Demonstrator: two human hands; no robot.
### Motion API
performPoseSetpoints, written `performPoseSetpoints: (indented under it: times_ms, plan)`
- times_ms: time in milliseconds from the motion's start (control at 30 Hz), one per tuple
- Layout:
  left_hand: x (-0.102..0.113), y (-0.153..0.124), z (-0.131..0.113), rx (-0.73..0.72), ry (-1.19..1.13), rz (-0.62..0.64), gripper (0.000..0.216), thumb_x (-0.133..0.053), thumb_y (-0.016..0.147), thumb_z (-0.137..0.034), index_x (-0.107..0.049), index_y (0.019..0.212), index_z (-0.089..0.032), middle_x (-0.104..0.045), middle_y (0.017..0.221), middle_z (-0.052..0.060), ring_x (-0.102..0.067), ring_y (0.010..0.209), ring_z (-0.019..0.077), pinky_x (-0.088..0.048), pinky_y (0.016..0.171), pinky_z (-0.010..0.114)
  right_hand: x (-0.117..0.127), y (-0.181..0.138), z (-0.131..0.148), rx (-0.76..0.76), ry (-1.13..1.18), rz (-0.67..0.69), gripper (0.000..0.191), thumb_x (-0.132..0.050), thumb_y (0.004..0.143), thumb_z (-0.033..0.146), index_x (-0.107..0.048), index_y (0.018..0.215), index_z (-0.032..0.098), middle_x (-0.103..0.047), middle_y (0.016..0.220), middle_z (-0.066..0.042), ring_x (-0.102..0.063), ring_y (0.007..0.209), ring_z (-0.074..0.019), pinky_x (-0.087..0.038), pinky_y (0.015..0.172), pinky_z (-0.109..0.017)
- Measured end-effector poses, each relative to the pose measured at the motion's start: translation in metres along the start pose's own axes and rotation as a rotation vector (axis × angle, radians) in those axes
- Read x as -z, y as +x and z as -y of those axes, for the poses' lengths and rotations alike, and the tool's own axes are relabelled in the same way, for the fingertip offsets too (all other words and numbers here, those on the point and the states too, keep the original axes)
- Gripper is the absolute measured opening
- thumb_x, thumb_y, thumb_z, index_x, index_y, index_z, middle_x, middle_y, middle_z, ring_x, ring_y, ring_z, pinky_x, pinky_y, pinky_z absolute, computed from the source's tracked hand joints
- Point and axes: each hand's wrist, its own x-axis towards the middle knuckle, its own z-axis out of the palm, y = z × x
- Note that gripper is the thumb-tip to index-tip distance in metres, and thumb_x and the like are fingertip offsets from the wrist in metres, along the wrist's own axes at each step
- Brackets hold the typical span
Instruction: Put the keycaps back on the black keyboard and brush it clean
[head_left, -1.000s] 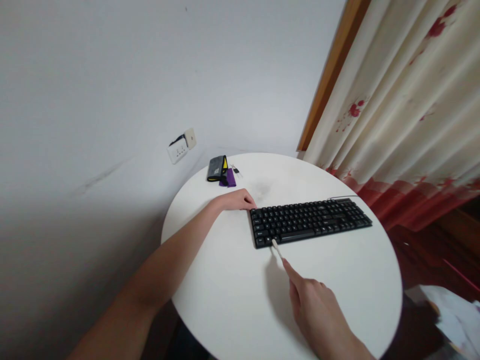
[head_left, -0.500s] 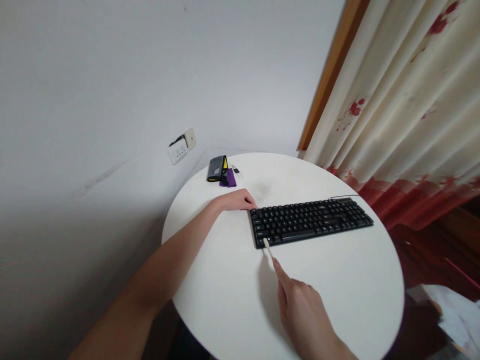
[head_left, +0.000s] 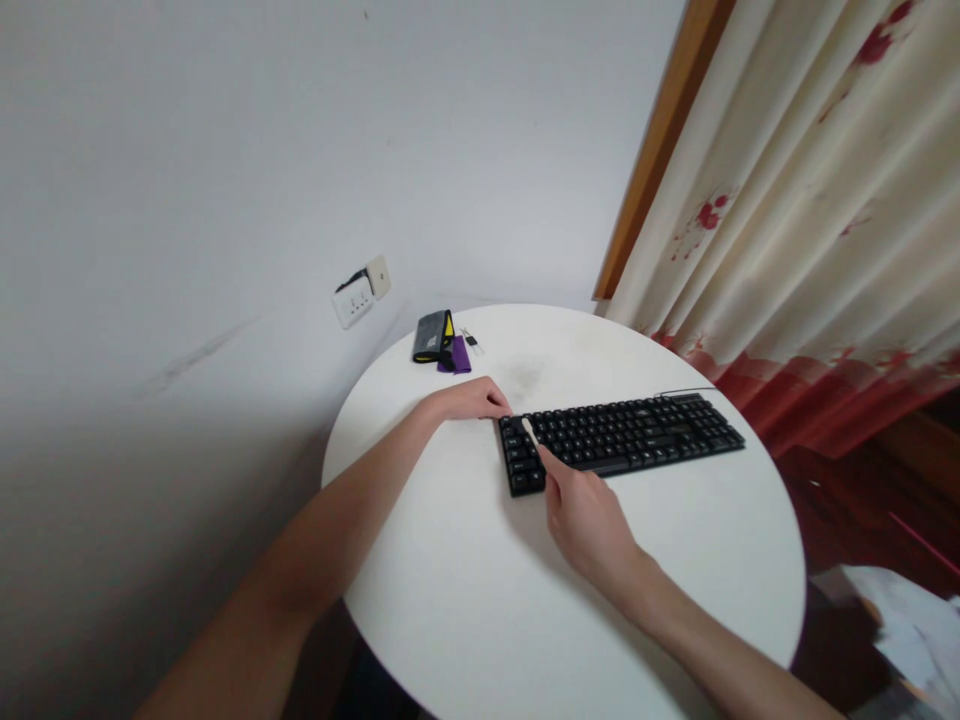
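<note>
A black computer keyboard [head_left: 637,430] lies on the round white table [head_left: 465,560]. My left hand [head_left: 476,398] rests on the table at the keyboard's far left corner, its fingertips closed on that corner. In my right hand [head_left: 585,510] is a slim, pale brush, seemingly a toothbrush [head_left: 529,430], gripped with the forefinger stretched along its handle. The brush's head is over the keys near the keyboard's upper left. Part of the lower left keys is hidden behind my right hand.
Toward the back of the table lie a grey and yellow pouch [head_left: 433,337], a purple cloth [head_left: 457,356] and a small dark object with thin prongs [head_left: 470,340]. A wall socket [head_left: 352,301] is behind at left. The keyboard's cable [head_left: 686,391] runs right, toward the curtain [head_left: 795,220].
My right hand has carried the brush away from me, from the keyboard's front left corner to its upper left keys. My left hand stays at the corner.
</note>
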Motion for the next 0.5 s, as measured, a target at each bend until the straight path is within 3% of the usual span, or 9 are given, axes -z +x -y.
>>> performPoseSetpoints:
  times_ms: [233, 500]
  plan:
    - [0.001, 0.000, 0.000, -0.001, 0.017, 0.008, 0.028, -0.058, 0.077, -0.027, -0.078, 0.087, -0.010, -0.060, 0.059, 0.000, -0.043, 0.052, 0.0098, -0.029, 0.050, 0.023, -0.012, 0.034, 0.025, -0.042, -0.003, 0.056, 0.045, -0.035, 0.095, 0.015, -0.050, 0.137, 0.015, -0.073, 0.094, -0.013, -0.070, 0.086, -0.0252, -0.046, 0.072, -0.031]
    - [0.001, 0.000, -0.002, -0.012, 0.026, 0.011, 0.030, -0.062, 0.079, -0.033, -0.079, 0.090, -0.011, -0.071, 0.072, 0.004, -0.052, 0.059, 0.0115, -0.036, 0.055, 0.022, -0.013, 0.003, 0.019, -0.016, -0.190, 0.140, 0.057, -0.037, 0.091, 0.009, -0.037, 0.148, 0.012, -0.073, 0.088, -0.014, -0.071, 0.079, -0.0265, -0.047, 0.065, -0.032]
